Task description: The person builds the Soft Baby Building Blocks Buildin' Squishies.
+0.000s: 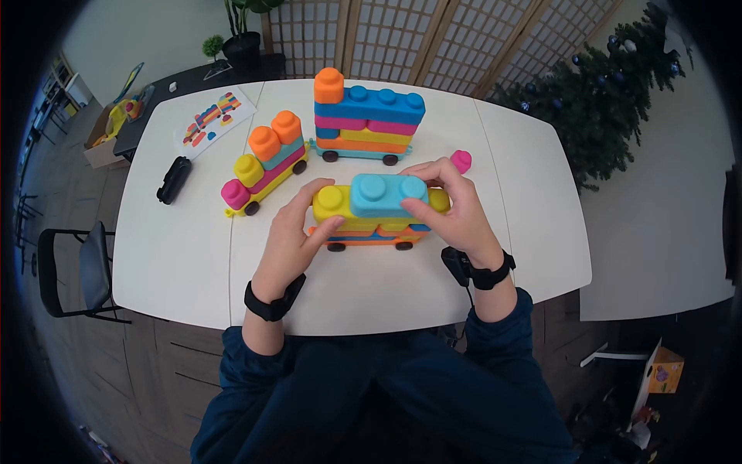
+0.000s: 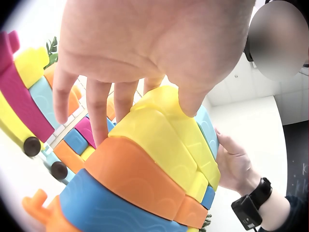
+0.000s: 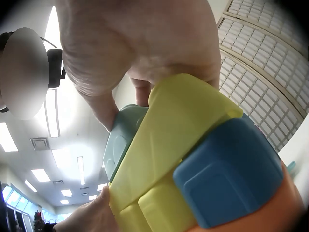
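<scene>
A wheeled toy-block wagon (image 1: 367,238), stacked in orange, blue and yellow, stands near the front middle of the table. Along its top runs a long yellow block (image 1: 331,203) with rounded studs. On that block sits a light blue block (image 1: 386,195), toward the right. My left hand (image 1: 290,228) grips the yellow block's left end, thumb in front and fingers behind, as the left wrist view also shows. With thumb and fingers my right hand (image 1: 462,207) pinches the light blue block near its right end. The wagon's blue block (image 3: 231,171) shows below the yellow in the right wrist view.
Behind stands a taller wheeled block wagon (image 1: 367,124). A smaller wagon (image 1: 267,166) with a yellow base is to the left. A pink block (image 1: 461,161) lies right of them. A picture sheet (image 1: 212,122) and a black case (image 1: 175,179) lie at the left.
</scene>
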The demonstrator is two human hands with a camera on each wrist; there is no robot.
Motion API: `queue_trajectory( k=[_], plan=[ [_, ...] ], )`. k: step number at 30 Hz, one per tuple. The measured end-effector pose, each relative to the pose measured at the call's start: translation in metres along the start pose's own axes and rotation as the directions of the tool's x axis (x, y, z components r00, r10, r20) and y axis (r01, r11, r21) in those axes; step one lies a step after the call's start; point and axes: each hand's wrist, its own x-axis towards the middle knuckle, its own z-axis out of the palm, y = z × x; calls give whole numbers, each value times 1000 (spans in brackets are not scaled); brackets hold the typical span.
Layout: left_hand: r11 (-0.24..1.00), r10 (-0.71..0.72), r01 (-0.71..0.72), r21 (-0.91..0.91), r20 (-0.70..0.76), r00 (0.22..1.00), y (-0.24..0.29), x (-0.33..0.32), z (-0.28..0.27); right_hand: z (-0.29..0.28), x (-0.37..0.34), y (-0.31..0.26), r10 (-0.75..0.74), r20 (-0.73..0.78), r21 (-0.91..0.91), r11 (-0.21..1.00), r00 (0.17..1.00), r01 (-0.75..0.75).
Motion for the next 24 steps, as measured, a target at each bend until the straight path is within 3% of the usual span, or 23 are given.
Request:
queue_trajectory(
  k=[6, 8, 12, 14, 15, 17, 21, 23, 24],
  plan=[
    [1000, 22, -21, 15, -12, 1000, -1, 1, 0, -2, -1, 4, 3, -3, -4, 1000, 1000, -4],
    [997, 57, -56, 45, -27, 998, 0, 1, -1, -12, 0, 13, -33, 68, -15, 999, 997, 35],
    [999, -5, 4, 38, 40, 999, 2, 2, -7, -49, 3, 37, 27, -11, 81, 996, 1000, -26],
    [999, -1, 0, 38, 49, 999, 0, 1, -6, -72, 7, 57, 198, -227, -190, 951, 954, -243],
    [997, 45, -46, 59, 18, 999, -1, 2, -5, -82, 8, 73, 198, -227, -190, 951, 954, -243],
    [992, 95, -94, 80, -11, 995, -2, 4, -4, -98, 7, 110, 172, -310, -547, 772, 935, -323],
    [994, 70, -69, 82, -5, 998, -2, 3, -4, -111, 3, 163, 131, -284, -717, 629, 950, -301],
    [993, 84, -82, 85, -14, 996, -2, 2, -4, -112, 3, 172, 269, -241, -720, 596, 933, -357],
    [998, 27, -28, 62, 22, 999, 0, 2, -6, -111, 4, 173, 268, -239, -720, 596, 933, -355]
  ],
)
